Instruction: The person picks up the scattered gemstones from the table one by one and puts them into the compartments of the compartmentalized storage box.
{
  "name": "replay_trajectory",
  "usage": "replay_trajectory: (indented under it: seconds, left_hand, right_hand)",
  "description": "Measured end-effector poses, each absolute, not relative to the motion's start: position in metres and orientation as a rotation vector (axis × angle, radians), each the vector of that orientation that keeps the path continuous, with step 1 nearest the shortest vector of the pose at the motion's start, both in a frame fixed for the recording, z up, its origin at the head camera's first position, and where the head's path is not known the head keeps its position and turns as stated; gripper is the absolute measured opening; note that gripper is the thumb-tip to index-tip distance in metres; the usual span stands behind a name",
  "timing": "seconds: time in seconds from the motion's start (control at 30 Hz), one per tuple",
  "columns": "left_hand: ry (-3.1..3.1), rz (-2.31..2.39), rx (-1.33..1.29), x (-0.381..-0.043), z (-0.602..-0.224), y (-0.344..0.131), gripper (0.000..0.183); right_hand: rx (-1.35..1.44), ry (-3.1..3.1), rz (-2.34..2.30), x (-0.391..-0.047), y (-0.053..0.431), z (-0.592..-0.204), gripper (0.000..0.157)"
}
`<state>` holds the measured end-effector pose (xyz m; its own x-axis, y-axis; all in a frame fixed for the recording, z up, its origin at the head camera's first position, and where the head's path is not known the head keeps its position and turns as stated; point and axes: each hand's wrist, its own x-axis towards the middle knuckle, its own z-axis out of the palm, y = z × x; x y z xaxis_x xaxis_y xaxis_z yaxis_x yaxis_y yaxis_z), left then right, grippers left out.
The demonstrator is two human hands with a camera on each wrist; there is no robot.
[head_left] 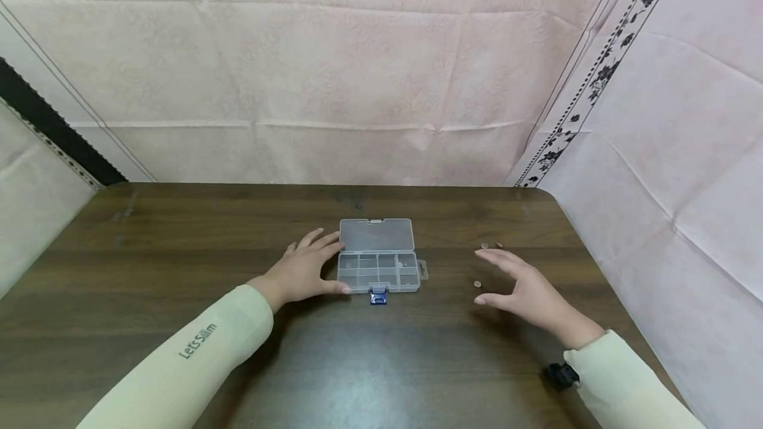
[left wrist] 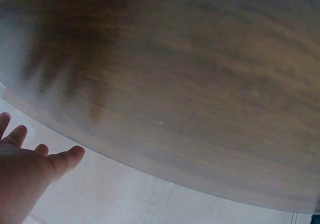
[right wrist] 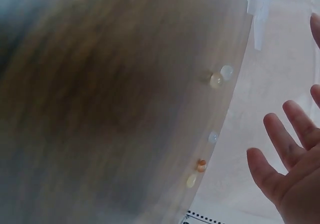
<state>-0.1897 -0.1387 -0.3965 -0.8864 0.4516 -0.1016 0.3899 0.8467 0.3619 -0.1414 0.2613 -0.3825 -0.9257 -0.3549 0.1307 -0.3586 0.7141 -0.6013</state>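
A clear plastic compartment box (head_left: 379, 273) stands on the table with its lid (head_left: 377, 236) laid back; a small pale bit shows in one of its right compartments. At the box's left side is my left hand (head_left: 305, 271), fingers spread, thumb and fingertips right at the edge. To the right of the box, my right hand (head_left: 530, 291) hovers with thumb and fingers apart and nothing between them. Small round beads lie by its fingertips: a pale bead (head_left: 477, 284) near the thumb and a brownish bead (head_left: 499, 245) beyond. The right wrist view shows several, including an orange-brown bead (right wrist: 201, 165).
A blue tab (head_left: 378, 297) sits at the box's front edge, and a clear latch (head_left: 423, 269) sticks out on its right. The dark wooden table (head_left: 197, 243) meets a pale patterned cloth (head_left: 334, 85) behind; another cloth (head_left: 685, 151) hangs along the right side.
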Motion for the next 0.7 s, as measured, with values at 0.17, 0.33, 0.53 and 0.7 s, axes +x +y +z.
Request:
replay_trajectory:
  seconds: [0.17, 0.33, 0.53, 0.7]
  left_hand:
    - [2.84, 0.499, 0.658, -0.189, -0.395, -0.139, 0.097]
    - [2.834, 0.508, 0.657, -0.188, -0.392, -0.138, 0.095]
    - [2.829, 0.51, 0.655, -0.188, -0.392, -0.138, 0.096]
    - [2.831, 0.506, 0.655, -0.189, -0.393, -0.139, 0.096]
  right_hand:
    - [0.611, -2.907, 1.044, -0.14, 0.268, -0.385, 0.073]
    - [0.601, -2.911, 1.047, -0.139, 0.274, -0.386, 0.069]
    - [0.562, -2.957, 1.078, -0.138, 0.279, -0.384, 0.064]
    - [0.535, -2.954, 1.145, -0.138, 0.28, -0.387, 0.058]
